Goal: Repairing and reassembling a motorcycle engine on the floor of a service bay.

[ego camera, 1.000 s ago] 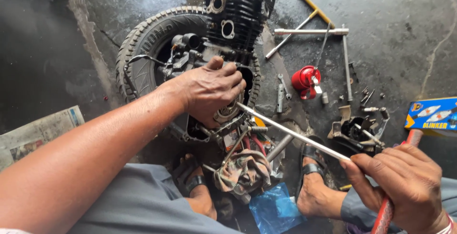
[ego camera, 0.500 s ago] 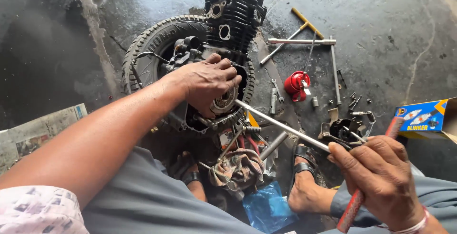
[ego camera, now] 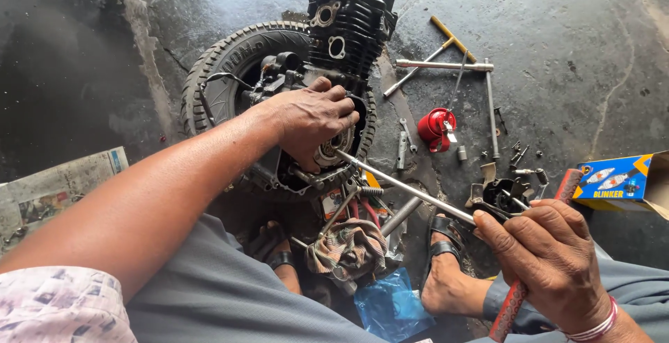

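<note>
The motorcycle engine (ego camera: 327, 85) is being worked on the concrete floor (ego camera: 557, 22), cradled in a tyre (ego camera: 223, 71) at about 12 o'clock from the person's lap. The left hand (ego camera: 313, 116) is being pressed onto the open crankcase side, its fingers (ego camera: 341, 99) curled closed over a round part there. The right hand (ego camera: 550, 259), at 4 o'clock, is being closed tightly around the red-striped grip of a long steel rod (ego camera: 411, 189), whose far tip is being seated at the engine just under the left hand. The step is judged best done with the rod kept straight in line with its seat, the engine being steadied firmly so the tip is not allowed to slip sideways.
</note>
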